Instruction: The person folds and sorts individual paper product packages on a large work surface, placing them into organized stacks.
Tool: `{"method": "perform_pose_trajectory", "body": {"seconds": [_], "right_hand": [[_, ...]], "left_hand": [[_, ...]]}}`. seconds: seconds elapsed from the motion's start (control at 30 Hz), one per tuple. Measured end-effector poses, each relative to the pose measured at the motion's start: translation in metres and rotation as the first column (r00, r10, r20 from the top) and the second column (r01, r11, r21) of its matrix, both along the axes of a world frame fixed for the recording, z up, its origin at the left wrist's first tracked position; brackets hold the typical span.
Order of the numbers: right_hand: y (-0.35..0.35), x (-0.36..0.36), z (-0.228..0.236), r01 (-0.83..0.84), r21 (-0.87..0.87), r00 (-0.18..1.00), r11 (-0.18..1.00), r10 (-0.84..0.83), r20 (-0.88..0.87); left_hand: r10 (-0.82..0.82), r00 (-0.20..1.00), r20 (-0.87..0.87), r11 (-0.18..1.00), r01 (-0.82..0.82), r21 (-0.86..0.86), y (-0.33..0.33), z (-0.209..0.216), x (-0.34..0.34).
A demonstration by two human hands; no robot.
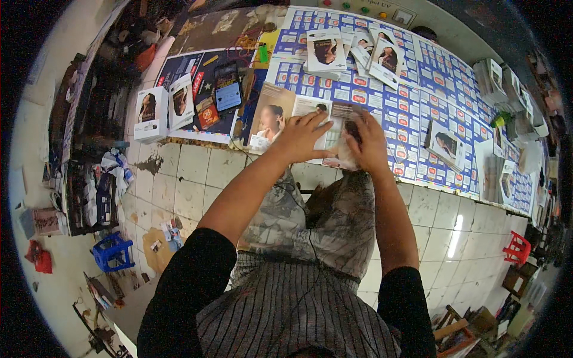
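Note:
A printed card blank with photo panels [270, 117] lies near the table's front edge, folded or creased into panels. My left hand [301, 138] rests flat on its middle, fingers spread and thumb stretched toward the right. On the darker right panel [343, 143] lies my right hand [371, 143], its fingers extended along the outer edge and the thumb pointing inward. Neither hand grips anything. The palms and fingers hide parts of the panels, so I cannot tell whether the blank is one piece or several.
Beyond the hands stand stacks of white printed cartons [326, 52], with loose ones [385, 62] beside them. More lie at right [446, 147]. At left are two carton stacks [151, 114] and a dark phone [228, 86]. A blue stool [112, 252] and red stool [517, 248] stand on the floor.

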State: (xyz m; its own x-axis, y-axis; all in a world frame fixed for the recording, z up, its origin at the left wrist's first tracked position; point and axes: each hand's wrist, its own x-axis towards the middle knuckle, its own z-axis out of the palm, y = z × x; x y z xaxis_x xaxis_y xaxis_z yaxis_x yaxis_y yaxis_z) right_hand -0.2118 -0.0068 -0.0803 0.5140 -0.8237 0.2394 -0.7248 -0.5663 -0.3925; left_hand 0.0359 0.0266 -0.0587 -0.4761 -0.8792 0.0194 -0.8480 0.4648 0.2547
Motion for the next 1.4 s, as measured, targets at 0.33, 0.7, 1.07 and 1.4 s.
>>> {"method": "perform_pose_trajectory", "body": {"seconds": [0.33, 0.7, 1.07, 1.4], "right_hand": [[-0.007, -0.05, 0.019, 0.569, 0.049, 0.822, 0.821, -0.567, -0.042], [0.051, -0.011, 0.032, 0.312, -0.202, 0.906, 0.928, -0.355, -0.23], [-0.053, -0.032, 0.023, 0.394, -0.242, 0.876, 0.887, -0.442, -0.192], [-0.014, -0.055, 0.052, -0.081, 0.055, 0.941, 0.995, 0.094, -0.326]], "left_hand": [[-0.037, 0.992, 0.124, 0.992, 0.021, 0.128, -0.014, 0.016, -0.009], [-0.053, 0.946, 0.319, 0.988, 0.002, 0.157, -0.016, 0.033, -0.026], [-0.052, 0.945, 0.322, 0.985, -0.004, 0.171, -0.015, 0.035, -0.029], [-0.049, 0.924, 0.379, 0.976, -0.036, 0.214, -0.018, 0.036, -0.03]]}}
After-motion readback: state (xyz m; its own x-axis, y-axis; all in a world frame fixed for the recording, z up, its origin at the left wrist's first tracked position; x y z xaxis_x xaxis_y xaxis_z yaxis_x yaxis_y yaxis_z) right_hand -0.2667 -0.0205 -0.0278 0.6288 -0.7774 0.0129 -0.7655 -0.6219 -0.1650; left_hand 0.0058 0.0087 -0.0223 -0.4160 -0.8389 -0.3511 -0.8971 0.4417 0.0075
